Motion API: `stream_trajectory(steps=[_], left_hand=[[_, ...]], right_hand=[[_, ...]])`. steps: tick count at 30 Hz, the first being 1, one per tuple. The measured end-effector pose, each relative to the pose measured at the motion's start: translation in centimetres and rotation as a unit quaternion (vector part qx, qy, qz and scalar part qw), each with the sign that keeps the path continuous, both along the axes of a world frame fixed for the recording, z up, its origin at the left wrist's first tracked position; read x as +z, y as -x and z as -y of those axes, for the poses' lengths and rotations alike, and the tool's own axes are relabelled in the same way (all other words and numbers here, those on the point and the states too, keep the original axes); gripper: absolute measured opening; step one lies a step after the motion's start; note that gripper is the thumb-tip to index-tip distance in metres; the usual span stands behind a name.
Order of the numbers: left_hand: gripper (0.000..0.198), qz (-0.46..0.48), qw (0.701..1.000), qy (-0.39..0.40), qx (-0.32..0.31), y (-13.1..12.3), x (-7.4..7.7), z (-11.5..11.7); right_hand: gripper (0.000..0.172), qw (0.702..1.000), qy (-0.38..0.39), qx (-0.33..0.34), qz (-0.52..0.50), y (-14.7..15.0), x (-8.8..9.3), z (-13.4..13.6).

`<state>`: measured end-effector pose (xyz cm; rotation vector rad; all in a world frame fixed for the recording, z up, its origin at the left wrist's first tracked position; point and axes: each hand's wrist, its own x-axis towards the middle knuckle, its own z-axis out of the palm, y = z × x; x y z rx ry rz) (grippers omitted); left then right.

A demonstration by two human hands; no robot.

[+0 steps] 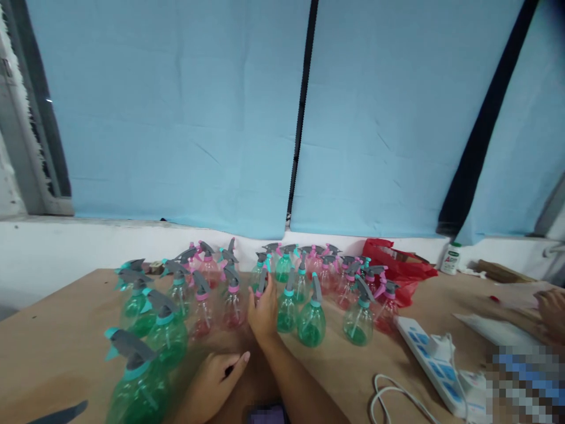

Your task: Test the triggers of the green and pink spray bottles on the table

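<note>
The spray bottles [311, 327] are glossy plastic, the tabletop [73, 315] smooth and matt, the bag [420, 272] crinkled plastic.

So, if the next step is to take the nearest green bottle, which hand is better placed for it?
Probably the left hand: it is beside that green bottle and holds nothing visible. The right hand is farther away, among the other bottles, and appears to hold a gray spray head.

Blue window coverings [176, 118], white wall [110, 242], brown tabletop [57, 324]
</note>
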<state>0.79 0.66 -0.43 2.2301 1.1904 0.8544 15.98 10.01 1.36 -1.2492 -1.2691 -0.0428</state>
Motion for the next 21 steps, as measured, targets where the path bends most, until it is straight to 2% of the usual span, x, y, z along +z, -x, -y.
stream_trajectory(steps=[8, 11, 14, 16, 18, 19, 21], left_hand=[[0.066, -0.018, 1.0, -0.016, -0.014, -0.2, 0.4, 0.1], [0.065, -0.023, 0.999, -0.019, -0.028, -0.3, 0.3, 0.3], [0.064, -0.033, 0.999, -0.024, -0.027, -0.4, 0.1, 0.4], [0.063, -0.034, 0.999, -0.025, -0.024, -0.4, 0.0, 0.4], [0.062, -0.035, 0.999, -0.025, -0.027, -0.4, -0.1, 0.4], [0.062, -0.035, 0.999, -0.025, -0.032, -0.4, -0.2, 0.4], [0.061, -0.027, 0.999, -0.021, -0.038, -0.3, -0.2, 0.4]], right_hand=[[0.079, 0.999, 0.013, -0.025, 0.044, -0.1, 0.2, 0.0], [0.09, 0.998, 0.018, -0.014, 0.065, -0.2, 0.4, 1.3], [0.098, 0.997, 0.008, 0.002, 0.074, -0.8, 1.4, 3.5], [0.093, 0.996, -0.012, 0.023, 0.082, -1.9, 2.7, 5.0], [0.076, 0.995, -0.03, 0.026, 0.09, -3.4, 4.5, 5.9], [0.068, 0.995, -0.037, 0.016, 0.092, -4.3, 5.3, 6.0], [0.063, 0.997, -0.034, -0.016, 0.071, -6.0, 6.8, 5.4]])
